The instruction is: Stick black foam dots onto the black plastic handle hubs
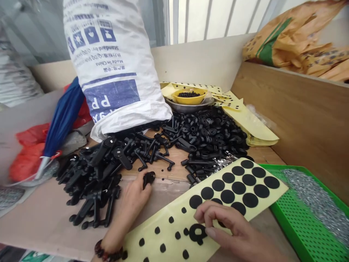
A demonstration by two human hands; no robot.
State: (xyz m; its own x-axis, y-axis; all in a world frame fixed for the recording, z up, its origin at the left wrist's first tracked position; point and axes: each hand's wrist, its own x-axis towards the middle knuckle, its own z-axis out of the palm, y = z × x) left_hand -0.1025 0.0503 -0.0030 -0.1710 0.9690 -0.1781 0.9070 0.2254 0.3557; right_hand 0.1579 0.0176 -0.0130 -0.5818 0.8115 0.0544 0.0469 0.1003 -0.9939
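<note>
My left hand is closed around a small black plastic part on the table, beside a heap of black plastic crank-shaped handles. My right hand is above a yellow backing sheet. Its index finger curls towards the thumb, with a black ring-shaped part at their tips. Whether that part touches the sheet I cannot tell. The sheet carries large round black stickers in rows on its right and small black dots on its left.
Beyond my hands lies a pile of round black parts, with shiny metal pins near it. A green tray of metal pieces is at the right. Behind stand a white sack and a yellow bowl. A blue umbrella leans at left.
</note>
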